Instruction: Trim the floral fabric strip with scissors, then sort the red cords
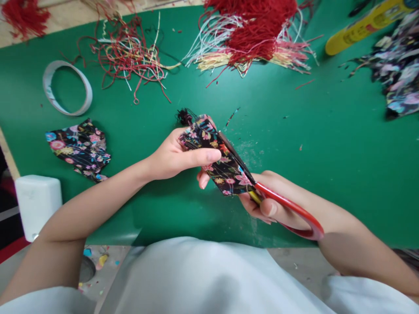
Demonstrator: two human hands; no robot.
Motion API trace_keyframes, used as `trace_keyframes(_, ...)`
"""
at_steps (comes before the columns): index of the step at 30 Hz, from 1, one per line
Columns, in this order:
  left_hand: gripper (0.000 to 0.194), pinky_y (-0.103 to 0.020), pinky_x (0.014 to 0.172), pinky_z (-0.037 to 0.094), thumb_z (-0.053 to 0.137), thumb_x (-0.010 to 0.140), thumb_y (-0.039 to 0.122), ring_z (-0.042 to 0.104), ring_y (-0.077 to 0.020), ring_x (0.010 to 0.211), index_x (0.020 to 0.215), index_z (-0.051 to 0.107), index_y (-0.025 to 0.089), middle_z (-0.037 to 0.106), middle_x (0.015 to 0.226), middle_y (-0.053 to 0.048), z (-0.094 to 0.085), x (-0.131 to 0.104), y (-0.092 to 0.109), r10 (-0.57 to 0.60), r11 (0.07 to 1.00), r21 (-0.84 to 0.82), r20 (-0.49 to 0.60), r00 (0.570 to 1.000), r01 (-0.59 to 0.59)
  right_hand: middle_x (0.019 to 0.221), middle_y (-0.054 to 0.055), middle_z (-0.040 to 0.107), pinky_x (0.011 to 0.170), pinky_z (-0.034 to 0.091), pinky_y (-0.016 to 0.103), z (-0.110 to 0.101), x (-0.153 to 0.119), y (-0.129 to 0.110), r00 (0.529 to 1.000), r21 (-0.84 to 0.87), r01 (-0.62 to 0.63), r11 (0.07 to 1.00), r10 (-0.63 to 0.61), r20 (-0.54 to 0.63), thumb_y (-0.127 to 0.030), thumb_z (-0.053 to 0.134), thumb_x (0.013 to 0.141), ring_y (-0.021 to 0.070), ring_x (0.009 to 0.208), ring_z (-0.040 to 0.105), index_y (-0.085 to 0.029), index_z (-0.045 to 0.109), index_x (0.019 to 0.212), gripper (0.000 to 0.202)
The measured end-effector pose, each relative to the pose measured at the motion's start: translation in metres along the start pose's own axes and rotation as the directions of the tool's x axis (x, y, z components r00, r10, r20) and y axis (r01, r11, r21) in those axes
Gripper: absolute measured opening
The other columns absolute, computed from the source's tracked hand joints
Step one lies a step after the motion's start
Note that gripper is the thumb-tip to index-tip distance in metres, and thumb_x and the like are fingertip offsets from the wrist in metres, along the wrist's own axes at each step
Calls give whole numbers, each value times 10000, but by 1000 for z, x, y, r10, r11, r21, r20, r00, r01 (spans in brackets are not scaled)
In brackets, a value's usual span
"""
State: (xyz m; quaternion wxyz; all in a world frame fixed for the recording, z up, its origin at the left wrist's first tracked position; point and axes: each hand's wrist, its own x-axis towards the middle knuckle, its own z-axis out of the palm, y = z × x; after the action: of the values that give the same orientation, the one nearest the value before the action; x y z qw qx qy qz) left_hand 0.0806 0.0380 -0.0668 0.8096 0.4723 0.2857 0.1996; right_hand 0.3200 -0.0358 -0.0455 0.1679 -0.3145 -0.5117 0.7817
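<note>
My left hand (pixel 176 155) pinches a piece of black floral fabric (pixel 225 176), its thumb lying across the top and a finger showing beneath. Red-handled scissors (pixel 284 203) are gripped in my right hand (pixel 266 209). Their dark blade runs along the right edge of the fabric, and the other blade is hidden. A small dark tuft of thread (pixel 185 116) shows just behind my left hand. To the left, another black floral fabric piece (pixel 81 148) lies on the green table (pixel 327 131).
Tangled red and cream cords (pixel 131 56) lie at the back left, near a tape ring (pixel 87 87). A red, white and yellow cord bundle (pixel 255 35) sits at the back. On the right are a yellow tube (pixel 356 35) and fabric scraps (pixel 401 74). A white box (pixel 38 205) stands at left.
</note>
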Motion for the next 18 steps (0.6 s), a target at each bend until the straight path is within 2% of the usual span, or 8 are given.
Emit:
trace_keyframes(7,374,-271,460,586,722,866,578,616,-112,426,881,647,212,666,649,37,0,1,0,30,1000,7,4,1000,-31,532,-72,502,391,279,208,0,0,0,1000,-4,19,1000,-19,-20,-787,523,911,62,426,383,-211,488,764,595)
trace_keyframes(15,436,-293,454,589,737,832,623,649,-151,459,868,668,194,651,572,28,1,3,-1,-1,1000,4,-22,1000,1,506,-78,494,429,310,248,1,-5,7,999,124,-37,992,40,-17,-775,602,869,98,445,407,-220,495,791,570)
trace_keyframes(18,431,-300,447,589,751,827,601,644,-157,445,829,663,179,662,565,13,1,3,0,-4,1000,-2,-21,1000,4,519,-71,505,451,334,258,0,-4,5,1000,56,7,998,-7,0,-800,510,904,110,460,425,-213,537,862,589)
